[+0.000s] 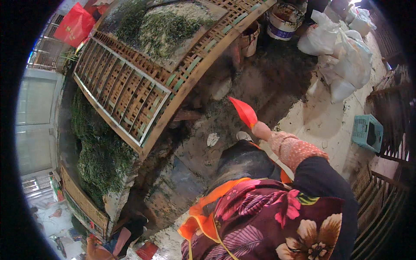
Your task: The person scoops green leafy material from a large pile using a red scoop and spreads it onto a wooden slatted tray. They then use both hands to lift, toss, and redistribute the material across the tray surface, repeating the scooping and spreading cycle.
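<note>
My right hand [261,130], in a pink dotted cuff and dark sleeve, is shut on the base of a red, pointed, folded item [244,112]; its material is unclear. It points up and left over the dark, stained floor. My left hand is out of view. Ahead on the left, a woven bamboo tray [195,61] with a wooden edge bears a board heaped with green, leafy or mossy matter [162,32]. A metal-framed rack [122,89] lies on the tray's near part.
Buckets [282,22] and white plastic bags [344,61] stand at upper right, a teal plastic crate [367,133] at the right. More green matter [100,152] lies left, beside a glazed door [35,120]. Part of another person [97,248] seems visible at lower left.
</note>
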